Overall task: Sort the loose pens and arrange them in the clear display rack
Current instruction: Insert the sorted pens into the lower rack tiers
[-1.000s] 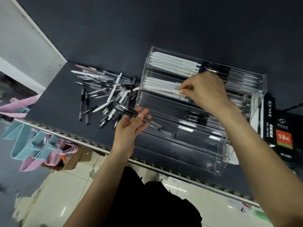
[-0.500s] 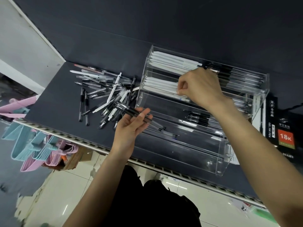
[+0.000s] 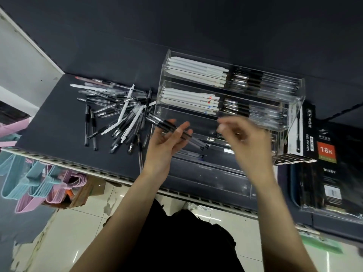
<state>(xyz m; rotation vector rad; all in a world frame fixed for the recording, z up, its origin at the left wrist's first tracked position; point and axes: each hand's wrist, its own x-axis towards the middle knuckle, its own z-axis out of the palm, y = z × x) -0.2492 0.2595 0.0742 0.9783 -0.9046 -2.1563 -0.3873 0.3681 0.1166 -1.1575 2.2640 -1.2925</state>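
A heap of loose pens [image 3: 117, 108], white ones and clear ones with black grips, lies on the dark shelf left of the clear display rack [image 3: 294, 91]. The rack's top tier holds white pens [image 3: 196, 73] on the left and clear black-grip pens [image 3: 261, 83] on the right; the second tier is filled the same way. My left hand [image 3: 165, 146] is palm up at the rack's left front corner and holds a small bundle of black-grip pens [image 3: 167, 125] across its fingers. My right hand [image 3: 247, 142] is blurred in front of the lower tiers, fingertips drawn together; whether it holds anything is unclear.
A black gel-pen box [image 3: 314, 138] stands against the rack's right side, with a wrapped diary pack [image 3: 330, 185] in front of it. The shelf's metal front edge [image 3: 78, 167] runs below the pens. Pastel hangers [image 3: 29, 183] and a cardboard box [image 3: 86, 193] sit lower left.
My right hand has left the white pens in the second tier and moved down and towards me, nearer my left hand. The left hand still holds its bundle.
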